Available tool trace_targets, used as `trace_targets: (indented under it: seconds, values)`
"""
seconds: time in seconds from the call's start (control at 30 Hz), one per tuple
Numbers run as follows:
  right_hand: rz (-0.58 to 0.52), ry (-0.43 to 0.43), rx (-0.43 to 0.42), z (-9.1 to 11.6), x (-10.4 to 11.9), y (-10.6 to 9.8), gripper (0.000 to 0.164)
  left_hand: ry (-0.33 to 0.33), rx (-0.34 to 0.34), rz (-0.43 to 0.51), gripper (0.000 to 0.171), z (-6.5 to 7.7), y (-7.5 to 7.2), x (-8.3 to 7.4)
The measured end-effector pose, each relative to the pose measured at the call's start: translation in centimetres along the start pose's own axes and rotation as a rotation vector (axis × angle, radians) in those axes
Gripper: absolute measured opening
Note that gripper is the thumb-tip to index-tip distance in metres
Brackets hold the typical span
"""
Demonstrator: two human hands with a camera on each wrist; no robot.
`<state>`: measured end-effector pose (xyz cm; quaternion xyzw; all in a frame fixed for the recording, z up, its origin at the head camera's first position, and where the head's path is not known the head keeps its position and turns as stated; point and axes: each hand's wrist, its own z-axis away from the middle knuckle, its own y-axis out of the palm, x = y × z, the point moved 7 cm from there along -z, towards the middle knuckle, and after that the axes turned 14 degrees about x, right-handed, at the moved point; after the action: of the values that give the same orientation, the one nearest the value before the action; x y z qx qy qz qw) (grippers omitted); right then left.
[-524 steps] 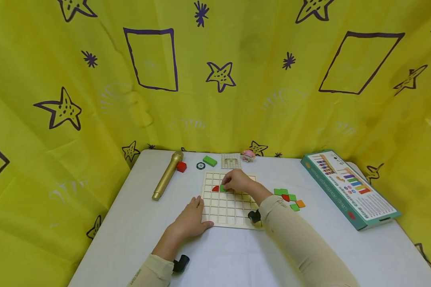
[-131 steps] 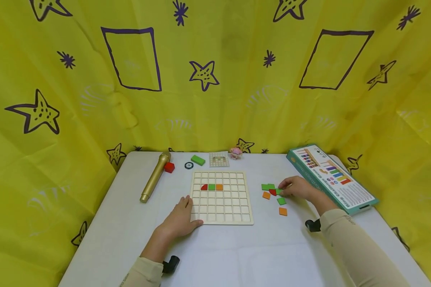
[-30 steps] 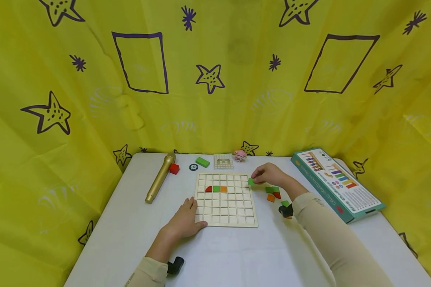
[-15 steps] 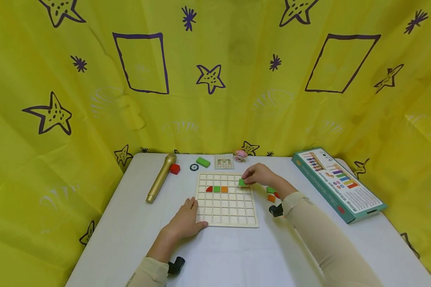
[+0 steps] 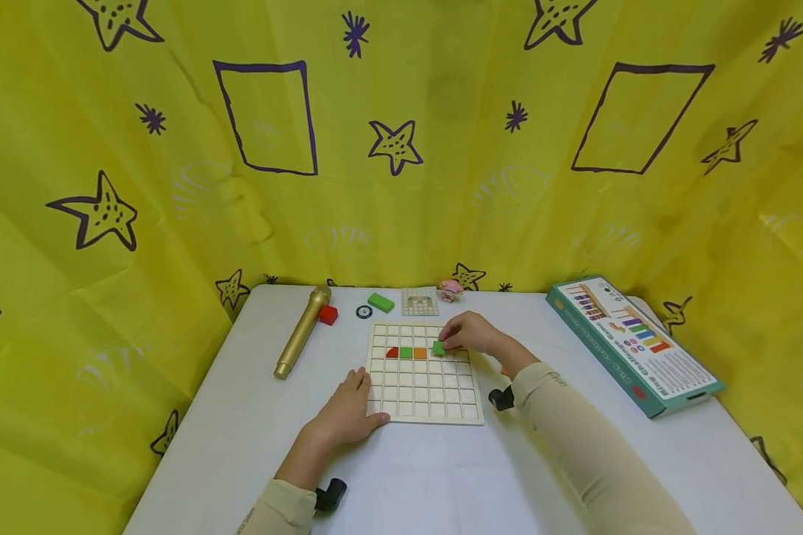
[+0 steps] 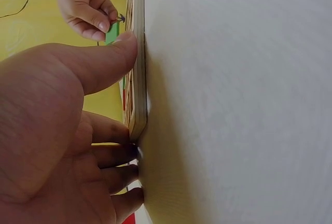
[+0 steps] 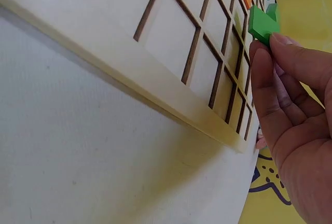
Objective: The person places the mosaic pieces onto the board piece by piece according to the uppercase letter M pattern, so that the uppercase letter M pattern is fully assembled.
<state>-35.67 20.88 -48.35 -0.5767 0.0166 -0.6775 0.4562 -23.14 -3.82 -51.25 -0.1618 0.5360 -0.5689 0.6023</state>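
Note:
My right hand (image 5: 471,332) pinches a green square tile (image 7: 261,24) between thumb and fingertips. The tile is held tilted, close over the wooden grid board (image 5: 424,383). It is just right of a row of three tiles in the board: a red rounded one (image 5: 392,353), a green square (image 5: 406,353) and an orange square (image 5: 419,353). My left hand (image 5: 344,407) rests at the board's lower left corner. Its thumb (image 6: 111,60) lies against the front edge, and its extended fingers touch the left side and the table.
Behind the board are a pattern card (image 5: 419,302), a pink figurine (image 5: 450,290), a green block (image 5: 380,302), a round disc (image 5: 364,312) and a red cube (image 5: 329,315). A gold microphone (image 5: 301,334) lies left, a game box (image 5: 636,345) right. My right wrist mostly hides the loose tiles.
My right hand has carried the green tile leftward from the loose tiles to over the board. Since the oldest frame, the orange tile has joined the row. My left hand stays at the corner.

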Motion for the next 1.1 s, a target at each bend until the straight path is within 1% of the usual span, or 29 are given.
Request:
trace_targets:
  seconds: [0.2, 0.33, 0.77, 0.97, 1.1]
  values:
    - [0.020, 0.007, 0.019, -0.5, 0.0, 0.6, 0.006, 0.008, -0.001, -0.001, 0.091, 0.0, 0.0, 0.0]
    - [0.053, 0.020, 0.032, -0.7, 0.1, 0.9, 0.004, 0.014, 0.000, -0.005, 0.091, -0.1, 0.1, 0.0]
    - [0.231, -0.018, 0.023, -1.1, 0.8, 1.8, 0.004, 0.019, -0.002, -0.017, 0.091, -0.1, 0.0, -0.1]
    - [0.259, -0.008, 0.016, -1.1, 1.0, 2.0, 0.004, 0.016, -0.004, -0.008, 0.091, 0.1, -0.1, -0.2]
    - [0.248, -0.001, 0.013, -1.0, 1.1, 2.0, 0.004, 0.015, -0.009, 0.000, 0.091, 0.2, -0.2, -0.3]
